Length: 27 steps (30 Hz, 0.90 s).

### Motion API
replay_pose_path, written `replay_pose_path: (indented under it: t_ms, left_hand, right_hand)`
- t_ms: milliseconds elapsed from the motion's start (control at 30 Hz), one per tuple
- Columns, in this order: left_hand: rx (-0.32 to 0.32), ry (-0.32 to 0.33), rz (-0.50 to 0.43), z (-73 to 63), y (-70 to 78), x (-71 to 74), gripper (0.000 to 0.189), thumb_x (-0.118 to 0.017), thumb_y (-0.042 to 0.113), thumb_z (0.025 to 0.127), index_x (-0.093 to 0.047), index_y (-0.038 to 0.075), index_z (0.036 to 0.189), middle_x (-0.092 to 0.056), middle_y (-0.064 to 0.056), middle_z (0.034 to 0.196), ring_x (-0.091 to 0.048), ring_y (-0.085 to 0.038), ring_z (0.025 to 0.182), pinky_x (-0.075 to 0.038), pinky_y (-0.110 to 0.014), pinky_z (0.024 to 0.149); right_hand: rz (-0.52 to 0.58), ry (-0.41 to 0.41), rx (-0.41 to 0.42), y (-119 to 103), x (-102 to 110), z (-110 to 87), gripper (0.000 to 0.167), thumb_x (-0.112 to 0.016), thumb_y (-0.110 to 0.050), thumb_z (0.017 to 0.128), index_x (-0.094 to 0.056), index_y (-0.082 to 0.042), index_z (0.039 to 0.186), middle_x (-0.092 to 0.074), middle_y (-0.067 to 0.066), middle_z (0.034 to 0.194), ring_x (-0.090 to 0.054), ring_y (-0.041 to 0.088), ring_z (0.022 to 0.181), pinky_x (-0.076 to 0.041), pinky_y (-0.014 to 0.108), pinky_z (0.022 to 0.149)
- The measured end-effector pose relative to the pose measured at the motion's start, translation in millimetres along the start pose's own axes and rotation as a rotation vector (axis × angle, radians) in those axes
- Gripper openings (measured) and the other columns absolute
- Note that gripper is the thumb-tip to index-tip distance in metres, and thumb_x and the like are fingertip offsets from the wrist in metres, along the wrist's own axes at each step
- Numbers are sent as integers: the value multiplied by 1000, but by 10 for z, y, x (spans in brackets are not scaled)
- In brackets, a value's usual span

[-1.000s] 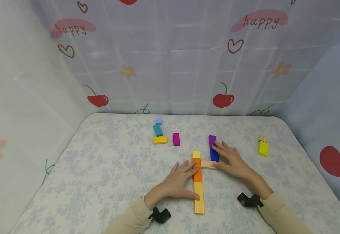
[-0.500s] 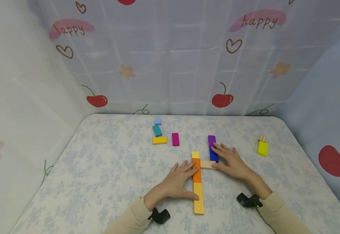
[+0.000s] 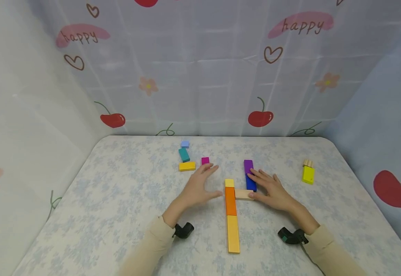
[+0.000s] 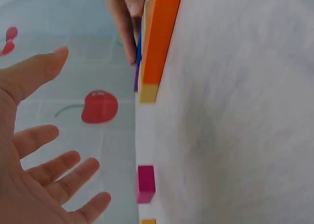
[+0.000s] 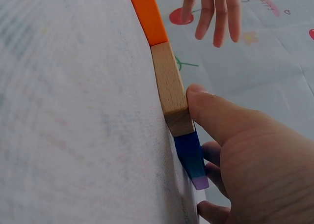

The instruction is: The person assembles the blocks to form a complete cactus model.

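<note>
"Plain wooden block is lying flat on the table, one end at the orange block, the other by the blue block. Proper grip or nah?"

"Nah, not from where I'm standing. Right hand just has its thumb resting on it, fingers spread along the blue one and up to the purple block. Left hand is splayed and holding nothing, in front of the magenta block."

"Heavy, you think?"

"Doubt it. Looks like solid wood, so I'd guess light, stiff, tough to break. Bare grain's probably less slippery than paint. I'd pinch the long sides mid-length, since a bumped end could knock the neighbours crooked."

"Anything farther out?"

"Teal block toward the back, yellow-green block way off right."
</note>
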<state>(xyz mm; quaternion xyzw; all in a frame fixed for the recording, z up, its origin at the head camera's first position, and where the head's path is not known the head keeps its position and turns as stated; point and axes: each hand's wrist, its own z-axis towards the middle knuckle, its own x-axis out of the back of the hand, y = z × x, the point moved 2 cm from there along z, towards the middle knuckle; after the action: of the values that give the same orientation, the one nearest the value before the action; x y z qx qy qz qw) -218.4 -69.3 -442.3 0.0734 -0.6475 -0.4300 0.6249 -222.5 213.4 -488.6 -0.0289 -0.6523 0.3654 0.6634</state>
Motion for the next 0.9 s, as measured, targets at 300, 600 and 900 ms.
replay_pose_path:
  t_ms: [300,600,900]
  left_hand:
    - [133,77,-117,444,-530,273,79,-83,20,78,-45,11,147,-45,-11,147,-51,-31,125,-48,-50,100]
    - [256,9,-229,597,-744,247,76,-83,14,77,-48,6,144,-49,-12,145,-49,-31,128,-47,-46,103]
    - [295,-2,-216,653,-818,196,68,-83,9,75,-54,0,136,-55,-14,139,-50,-29,131,-41,-41,110]
  right_hand:
    - [4,-17,-12,4,13,-2,70,-70,-41,88,-47,-11,146,-35,18,156,-25,47,144,-5,79,106]
    - [4,-33,-26,-17,3,9,71,-70,-43,88,-46,-11,147,-34,17,157,-24,46,145,-4,78,107]
    - [-2,-22,-20,1,1,0,70,-69,-43,88,-47,-11,146,-35,16,156,-25,45,145,-5,79,107]
